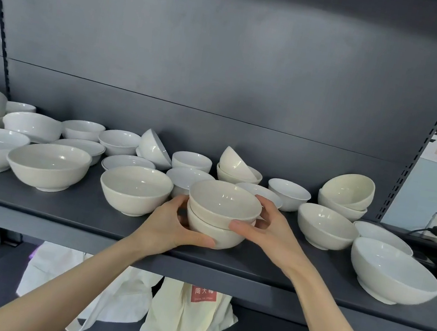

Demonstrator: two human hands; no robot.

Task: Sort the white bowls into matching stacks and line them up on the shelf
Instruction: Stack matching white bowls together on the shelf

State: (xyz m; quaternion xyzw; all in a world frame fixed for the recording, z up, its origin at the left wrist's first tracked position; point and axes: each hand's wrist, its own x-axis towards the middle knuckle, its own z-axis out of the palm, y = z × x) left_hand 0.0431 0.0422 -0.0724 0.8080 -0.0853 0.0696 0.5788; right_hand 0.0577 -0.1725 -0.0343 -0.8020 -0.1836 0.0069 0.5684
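Both hands (pixel 172 223) (pixel 268 229) around two-bowl stack (pixel 222 205)

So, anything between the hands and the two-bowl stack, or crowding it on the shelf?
Nothing between them: left hand and right hand already grip the stack. A cream bowl sits close on its left, a shallow dish just behind; bare shelf lies to its right.

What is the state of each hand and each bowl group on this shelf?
Held stack: two cream bowls nested, upright, gripped from both sides.
Left hand: curled round the stack's lower bowl.
Right hand: curled round the stack's right side.
Back bowl: tipped on its side.
Right-end stack: top bowl tilted.
Front cream bowl: upright, single, empty.
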